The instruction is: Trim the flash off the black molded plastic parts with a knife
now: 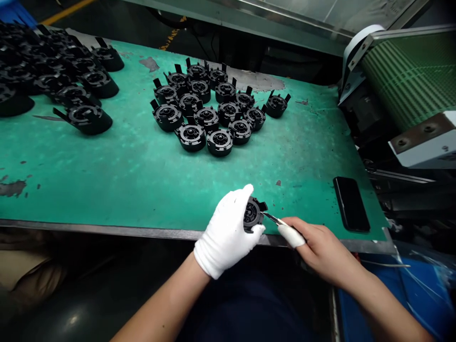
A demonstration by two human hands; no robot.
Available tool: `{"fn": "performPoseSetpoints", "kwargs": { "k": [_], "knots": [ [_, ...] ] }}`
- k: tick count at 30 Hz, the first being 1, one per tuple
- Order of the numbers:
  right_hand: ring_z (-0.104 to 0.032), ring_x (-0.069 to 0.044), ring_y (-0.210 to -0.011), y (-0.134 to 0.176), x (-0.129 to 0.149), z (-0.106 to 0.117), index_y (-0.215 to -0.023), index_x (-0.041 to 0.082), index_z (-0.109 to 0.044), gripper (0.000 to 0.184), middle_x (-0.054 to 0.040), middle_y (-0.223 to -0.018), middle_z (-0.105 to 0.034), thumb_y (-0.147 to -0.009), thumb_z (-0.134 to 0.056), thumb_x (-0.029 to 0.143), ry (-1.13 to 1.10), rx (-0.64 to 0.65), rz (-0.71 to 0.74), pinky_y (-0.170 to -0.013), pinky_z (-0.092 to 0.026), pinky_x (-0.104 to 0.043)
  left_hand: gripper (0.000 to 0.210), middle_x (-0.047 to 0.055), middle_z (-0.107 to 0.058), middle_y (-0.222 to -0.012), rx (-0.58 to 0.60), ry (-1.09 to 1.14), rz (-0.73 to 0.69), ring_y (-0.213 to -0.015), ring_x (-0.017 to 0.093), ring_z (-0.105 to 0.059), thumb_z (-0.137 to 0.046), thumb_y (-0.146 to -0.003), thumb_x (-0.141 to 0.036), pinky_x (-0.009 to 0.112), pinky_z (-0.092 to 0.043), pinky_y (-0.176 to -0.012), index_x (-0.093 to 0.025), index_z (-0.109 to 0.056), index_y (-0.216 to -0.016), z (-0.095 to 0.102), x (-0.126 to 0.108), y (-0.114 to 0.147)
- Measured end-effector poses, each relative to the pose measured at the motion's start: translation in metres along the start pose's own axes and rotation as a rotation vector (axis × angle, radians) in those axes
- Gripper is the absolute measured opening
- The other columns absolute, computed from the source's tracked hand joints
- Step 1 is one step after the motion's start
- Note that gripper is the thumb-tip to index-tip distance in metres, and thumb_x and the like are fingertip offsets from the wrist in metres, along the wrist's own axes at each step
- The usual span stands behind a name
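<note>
1. Gripping the black round part (252, 213) is the left hand (228, 232), white-gloved, half curled, its opening filled by the part.
2. Right hand (320, 244) is mostly closed, pinching a slim knife-like tool (271, 218); a white cover (292, 235) sits on the thumb. Lower fingers hidden from me.
3. Key relation: the part lies at the left hand's right side, between both hands. Left hand nearer, touching. Tool's long axis slants up-left from the right hand to the part's right rim, just below a tab. I can't tell whether the tip touches or stops just short.
4. Part location: held by the near edge of the green tabletop (124, 180).
5. Materials, as I read them: moulded black plastic, circular, ridged inside; soft knit glove; thin, shiny blade; smooth tabletop, worn grey in patches.
6. Beyond: clustered similar parts (220, 139), glossy, tabbed. Black phone (352, 204) lies flat to the right.
</note>
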State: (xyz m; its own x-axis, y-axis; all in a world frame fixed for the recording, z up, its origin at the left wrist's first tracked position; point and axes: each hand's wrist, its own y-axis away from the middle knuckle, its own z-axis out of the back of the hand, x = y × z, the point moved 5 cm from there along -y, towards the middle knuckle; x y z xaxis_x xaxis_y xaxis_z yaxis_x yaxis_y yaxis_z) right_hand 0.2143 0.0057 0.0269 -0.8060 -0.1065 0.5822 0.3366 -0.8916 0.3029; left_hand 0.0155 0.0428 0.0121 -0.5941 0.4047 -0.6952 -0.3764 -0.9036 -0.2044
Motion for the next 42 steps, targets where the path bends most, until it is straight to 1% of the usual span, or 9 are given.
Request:
{"fn": "performPoseSetpoints", "kwargs": {
  "k": [3,7,15,19,24,28,35,40,42],
  "knots": [
    [-0.072,-0.022,-0.103,-0.004,0.005,-0.002,-0.123,0.026,-0.063,0.036,-0.0054,-0.119,-0.074,-0.095,-0.045,0.016,0.021,0.016,0.091,-0.083,-0.057,-0.032,0.083,0.016,-0.048,-0.149,0.076,-0.021,-0.024,-0.14,0.03,-0.045,-0.069,-0.084,-0.031,0.05,-0.038,-0.12,-0.015,-0.027,-0.153,0.004,0.005,-0.005],
    [-0.072,-0.025,-0.108,-0.011,0.005,-0.003,-0.129,0.024,-0.063,0.039,-0.0069,-0.125,-0.073,-0.096,-0.043,0.017,0.073,0.028,0.076,-0.087,-0.059,-0.037,0.087,0.015,-0.047,-0.151,0.122,-0.022,-0.008,-0.142,0.031,-0.043,-0.071,-0.081,-0.028,0.052,-0.038,-0.12,-0.019,-0.024,-0.154,0.003,0.008,-0.009],
    [-0.071,-0.029,-0.108,-0.013,0.003,-0.001,-0.137,0.024,-0.059,0.051,-0.0062,-0.128,-0.071,-0.09,-0.044,0.011,0.117,0.241,0.059,-0.09,-0.06,-0.048,0.086,0.013,-0.04,-0.157,0.224,-0.041,-0.027,-0.147,0.03,-0.037,-0.069,-0.084,-0.035,0.05,-0.035,-0.123,-0.018,-0.023,-0.156,0.001,0.011,-0.012],
    [-0.071,-0.027,-0.11,-0.017,0.001,0.005,-0.137,0.026,-0.059,0.053,-0.0053,-0.131,-0.07,-0.088,-0.046,0.011,0.124,0.189,0.074,-0.093,-0.059,-0.046,0.087,0.013,-0.041,-0.157,0.249,-0.044,-0.018,-0.147,0.029,-0.036,-0.069,-0.083,-0.034,0.048,-0.034,-0.124,-0.017,-0.023,-0.156,0.001,0.011,-0.014],
    [-0.072,-0.028,-0.104,-0.018,0.006,-0.001,-0.136,0.022,-0.059,0.05,-0.0092,-0.123,-0.073,-0.089,-0.045,0.01,0.136,0.236,0.087,-0.086,-0.06,-0.042,0.086,0.015,-0.045,-0.153,0.241,-0.037,-0.072,-0.145,0.031,-0.04,-0.067,-0.083,-0.03,0.051,-0.037,-0.121,-0.018,-0.022,-0.155,0.003,0.008,-0.017],
    [-0.074,-0.025,-0.097,-0.022,0.009,0.002,-0.127,0.025,-0.065,0.044,-0.0057,-0.114,-0.077,-0.089,-0.048,0.01,0.114,0.249,0.137,-0.082,-0.059,-0.035,0.085,0.014,-0.047,-0.151,0.277,-0.033,-0.082,-0.145,0.03,-0.04,-0.066,-0.083,-0.027,0.051,-0.037,-0.121,-0.019,-0.022,-0.155,0.002,0.009,-0.019],
    [-0.072,-0.027,-0.105,-0.025,0.004,0.003,-0.136,0.023,-0.058,0.047,-0.008,-0.126,-0.072,-0.091,-0.046,0.012,0.108,0.27,0.098,-0.085,-0.057,-0.038,0.083,0.015,-0.049,-0.149,0.307,0.005,-0.082,-0.143,0.032,-0.042,-0.067,-0.083,-0.031,0.053,-0.039,-0.119,-0.018,-0.026,-0.153,0.003,0.007,-0.022],
    [-0.074,-0.025,-0.095,-0.029,0.012,0.008,-0.123,0.024,-0.066,0.039,-0.0066,-0.108,-0.077,-0.091,-0.046,0.011,0.083,0.321,0.106,-0.079,-0.055,-0.033,0.083,0.015,-0.049,-0.149,0.305,-0.024,-0.077,-0.143,0.031,-0.041,-0.068,-0.081,-0.03,0.051,-0.036,-0.121,-0.016,-0.028,-0.152,0.003,0.007,-0.023],
    [-0.073,-0.025,-0.096,-0.028,0.009,0.008,-0.124,0.024,-0.065,0.041,-0.0067,-0.11,-0.076,-0.09,-0.047,0.01,0.094,0.306,0.088,-0.081,-0.055,-0.034,0.083,0.015,-0.049,-0.149,0.301,-0.027,-0.075,-0.143,0.031,-0.041,-0.068,-0.082,-0.03,0.05,-0.036,-0.121,-0.015,-0.028,-0.152,0.003,0.007,-0.023]
  ]
}}
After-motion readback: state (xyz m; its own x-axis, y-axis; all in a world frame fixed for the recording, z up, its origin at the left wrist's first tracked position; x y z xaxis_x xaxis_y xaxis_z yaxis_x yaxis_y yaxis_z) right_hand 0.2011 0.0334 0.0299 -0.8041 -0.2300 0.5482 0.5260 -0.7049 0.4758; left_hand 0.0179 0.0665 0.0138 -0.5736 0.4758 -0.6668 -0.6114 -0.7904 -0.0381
